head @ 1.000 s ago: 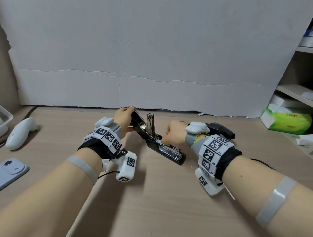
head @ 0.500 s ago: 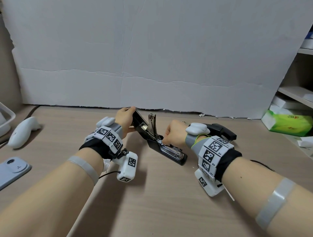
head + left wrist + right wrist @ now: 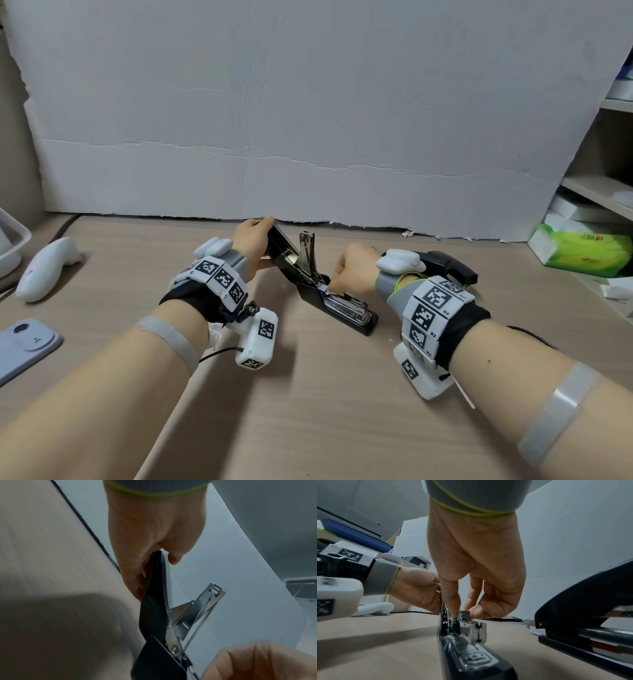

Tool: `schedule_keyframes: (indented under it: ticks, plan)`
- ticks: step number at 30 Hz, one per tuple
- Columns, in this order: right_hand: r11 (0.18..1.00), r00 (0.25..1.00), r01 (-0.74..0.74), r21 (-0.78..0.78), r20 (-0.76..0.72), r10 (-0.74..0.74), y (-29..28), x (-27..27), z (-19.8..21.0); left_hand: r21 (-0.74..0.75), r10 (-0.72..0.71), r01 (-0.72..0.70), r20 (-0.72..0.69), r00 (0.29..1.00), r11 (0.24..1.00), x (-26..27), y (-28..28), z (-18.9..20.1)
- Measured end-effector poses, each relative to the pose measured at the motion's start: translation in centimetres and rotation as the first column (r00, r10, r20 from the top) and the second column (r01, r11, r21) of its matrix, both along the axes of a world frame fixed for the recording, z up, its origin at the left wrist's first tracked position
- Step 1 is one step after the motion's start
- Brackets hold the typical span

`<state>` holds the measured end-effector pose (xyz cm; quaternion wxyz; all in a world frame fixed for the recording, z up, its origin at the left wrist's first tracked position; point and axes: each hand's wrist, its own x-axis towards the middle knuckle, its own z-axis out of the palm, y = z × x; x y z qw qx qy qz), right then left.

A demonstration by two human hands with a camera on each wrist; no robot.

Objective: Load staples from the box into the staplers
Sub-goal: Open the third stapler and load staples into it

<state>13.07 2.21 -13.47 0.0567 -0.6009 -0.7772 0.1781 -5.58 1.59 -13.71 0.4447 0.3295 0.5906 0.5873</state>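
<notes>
Nothing differs from before: my left hand (image 3: 251, 236) still grips the stapler (image 3: 329, 298) lid at 10 o'clock; my right hand (image 3: 352, 270) pinches a staple strip (image 3: 465, 614) over its channel.

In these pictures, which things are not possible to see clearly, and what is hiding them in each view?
- Staple box: in no view.
- Staple strip's length and seating in the open black stapler: head view, the right hand covers it; right wrist view, the fingertips cover it.
- Second dark stapler: head view, behind the right wrist; right wrist view, cut by the edge.
- Left hand: left wrist view, fingertips hidden behind the raised black lid.
</notes>
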Motion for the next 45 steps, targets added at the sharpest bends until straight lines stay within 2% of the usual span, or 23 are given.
schedule_keyframes:
  ticks: [8, 20, 31, 38, 45]
  plan:
    - [1.0, 1.0, -0.013, 0.001, 0.026, 0.013, 0.1, 0.4, -0.5, -0.005, -0.003, 0.002, -0.006, 1.0, 1.0, -0.1, 0.2, -0.1]
    - [1.0, 1.0, -0.002, -0.007, -0.029, 0.002, -0.1, 0.7, 0.0, -0.007, -0.001, 0.001, -0.002, 1.0, 1.0, -0.1, 0.3, -0.1]
    - [1.0, 1.0, 0.015, 0.0, 0.018, -0.015, -0.2, 0.5, 0.0, -0.011, 0.001, -0.001, 0.001, 1.0, 1.0, -0.1, 0.3, -0.2]
    - [0.997, 1.0, 0.006, -0.079, -0.002, -0.006, -0.6, 0.8, 0.5, -0.011, 0.001, -0.001, -0.007, 1.0, 1.0, -0.1, 0.2, -0.1]
    - [0.989, 0.997, 0.069, -0.131, -0.032, -0.074, 0.6, 1.7, -0.4, -0.011, -0.003, 0.003, -0.008, 1.0, 1.0, -0.2, 0.1, -0.2]
